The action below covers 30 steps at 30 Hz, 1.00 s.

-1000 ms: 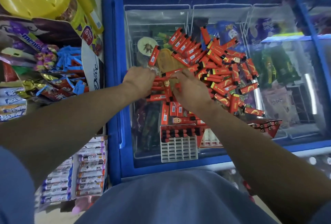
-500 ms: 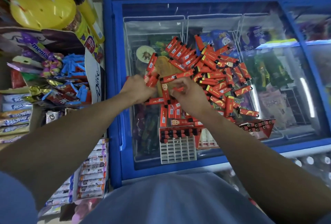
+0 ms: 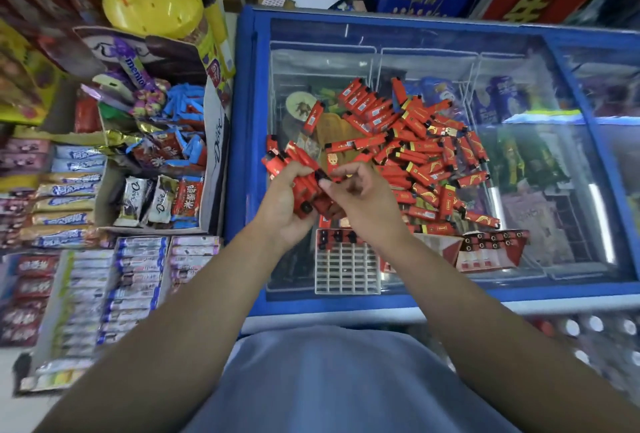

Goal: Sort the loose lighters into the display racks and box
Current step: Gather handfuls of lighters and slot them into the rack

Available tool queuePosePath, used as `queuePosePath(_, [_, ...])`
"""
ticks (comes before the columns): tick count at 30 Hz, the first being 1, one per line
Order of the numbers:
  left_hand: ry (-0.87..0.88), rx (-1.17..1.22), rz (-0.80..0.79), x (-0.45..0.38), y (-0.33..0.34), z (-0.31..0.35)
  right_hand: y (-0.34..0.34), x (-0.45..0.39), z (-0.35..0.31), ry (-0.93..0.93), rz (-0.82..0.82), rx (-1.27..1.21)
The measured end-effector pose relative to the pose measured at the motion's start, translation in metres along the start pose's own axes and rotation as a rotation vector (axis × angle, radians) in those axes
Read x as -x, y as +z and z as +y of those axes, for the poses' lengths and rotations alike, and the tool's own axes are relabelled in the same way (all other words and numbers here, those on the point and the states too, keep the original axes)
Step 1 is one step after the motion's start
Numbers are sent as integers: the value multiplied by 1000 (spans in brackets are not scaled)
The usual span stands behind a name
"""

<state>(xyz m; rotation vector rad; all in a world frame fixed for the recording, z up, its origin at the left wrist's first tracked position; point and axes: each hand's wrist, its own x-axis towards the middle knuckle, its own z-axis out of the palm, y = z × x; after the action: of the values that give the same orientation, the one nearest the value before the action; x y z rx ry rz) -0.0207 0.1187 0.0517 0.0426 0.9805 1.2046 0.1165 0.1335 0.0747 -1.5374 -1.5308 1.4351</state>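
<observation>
A heap of loose red lighters (image 3: pixel 415 152) lies on the glass lid of a blue freezer (image 3: pixel 247 155). My left hand (image 3: pixel 284 204) grips a bundle of several red lighters (image 3: pixel 294 169), lifted above the glass. My right hand (image 3: pixel 363 204) pinches the black top of one lighter in that bundle with thumb and forefinger. Below the hands lies a white grid display rack (image 3: pixel 346 270) with one row of lighters in its top edge. A red display box (image 3: pixel 491 250) with a few lighters stands to its right.
Open cartons of chocolate and candy (image 3: pixel 159 162) crowd the shelf left of the freezer, with stacked candy bars (image 3: pixel 104 294) lower down. A yellow plastic jar (image 3: pixel 152 3) stands at the back left. Ice-cream packs show under the glass.
Both hands have lifted off the pile and come toward me. The left hand now holds a gathered bundle of lighters, and the right hand has moved onto it. The camera has tilted down.
</observation>
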Motion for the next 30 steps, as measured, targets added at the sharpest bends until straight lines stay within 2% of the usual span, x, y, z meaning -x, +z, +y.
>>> queuePosePath(5, [8,-40,45,17,-6,-15,-1,13,11,4,-4,63])
queuePosePath(9, [-3,-100,77,27,-15,-23,-4,25,15,-117,-28,224])
queuePosePath(13, [-26,-122,97,37,-15,-30,-5,38,23,-334,-96,481])
queuePosePath(23, [-17,-134,128,49,-16,-43,1,60,31,-393,-76,740])
queuePosePath(26, [-12,-133,149,51,-17,-48,-2,63,30,-409,-109,758])
queuePosePath(30, [-8,-135,223,51,-23,-52,-12,69,27,-329,-82,613])
